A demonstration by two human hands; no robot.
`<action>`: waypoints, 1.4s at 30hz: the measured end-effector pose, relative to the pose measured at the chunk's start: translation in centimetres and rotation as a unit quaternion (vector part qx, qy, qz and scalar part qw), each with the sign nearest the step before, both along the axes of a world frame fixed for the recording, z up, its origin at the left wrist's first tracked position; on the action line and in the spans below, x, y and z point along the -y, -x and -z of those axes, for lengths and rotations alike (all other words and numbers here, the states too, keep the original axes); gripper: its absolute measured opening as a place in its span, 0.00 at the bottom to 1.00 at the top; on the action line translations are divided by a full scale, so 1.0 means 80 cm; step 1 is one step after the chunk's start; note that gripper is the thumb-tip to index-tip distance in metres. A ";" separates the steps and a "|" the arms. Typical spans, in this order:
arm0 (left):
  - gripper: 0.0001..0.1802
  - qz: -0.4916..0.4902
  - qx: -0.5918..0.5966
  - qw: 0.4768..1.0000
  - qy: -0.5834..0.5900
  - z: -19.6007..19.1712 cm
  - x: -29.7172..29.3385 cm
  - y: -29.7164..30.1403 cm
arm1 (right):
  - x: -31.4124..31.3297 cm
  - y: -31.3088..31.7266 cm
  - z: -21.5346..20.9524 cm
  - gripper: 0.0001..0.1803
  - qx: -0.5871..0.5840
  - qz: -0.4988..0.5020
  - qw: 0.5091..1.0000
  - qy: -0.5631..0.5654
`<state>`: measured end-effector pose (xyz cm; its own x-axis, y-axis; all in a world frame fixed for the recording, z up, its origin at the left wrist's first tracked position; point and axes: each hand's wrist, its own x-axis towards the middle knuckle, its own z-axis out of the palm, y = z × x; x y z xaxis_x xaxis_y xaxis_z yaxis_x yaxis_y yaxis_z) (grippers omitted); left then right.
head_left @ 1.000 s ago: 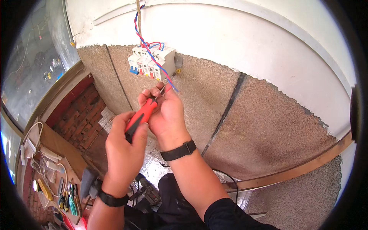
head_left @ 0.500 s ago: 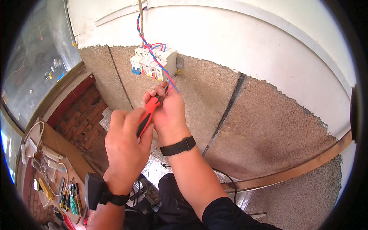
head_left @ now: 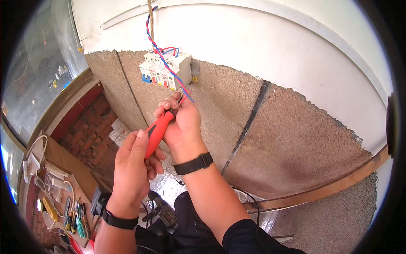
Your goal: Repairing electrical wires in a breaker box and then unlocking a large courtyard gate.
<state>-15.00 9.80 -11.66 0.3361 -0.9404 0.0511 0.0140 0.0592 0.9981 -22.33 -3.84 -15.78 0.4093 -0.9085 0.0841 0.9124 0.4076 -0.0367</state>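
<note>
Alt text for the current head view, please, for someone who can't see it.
A person's right hand grips the front of a red-and-black screwdriver, left hand at its handle's rear, below white circuit breakers on a wall. Twisted red and blue wires hang before the breakers; hand tools lie lower left.

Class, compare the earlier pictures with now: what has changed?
Since the previous picture, the left hand has shifted down and left, its thumb now left of the screwdriver, which has rolled to show more red. The right hand still holds its front end; breakers and wires look unchanged.
</note>
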 end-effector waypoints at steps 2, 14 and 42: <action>0.16 0.003 -0.025 0.999 -0.024 -0.007 0.005 -0.004 | -0.012 -0.005 -0.014 0.15 -0.047 0.053 0.997 -0.021; 0.16 -0.049 0.307 0.939 0.145 -0.018 -0.001 -0.008 | -0.046 0.005 0.014 0.19 -0.154 0.048 0.977 0.137; 0.16 -0.102 0.633 0.702 0.312 -0.003 0.010 -0.017 | -0.053 0.003 0.016 0.21 -0.087 0.015 0.984 0.157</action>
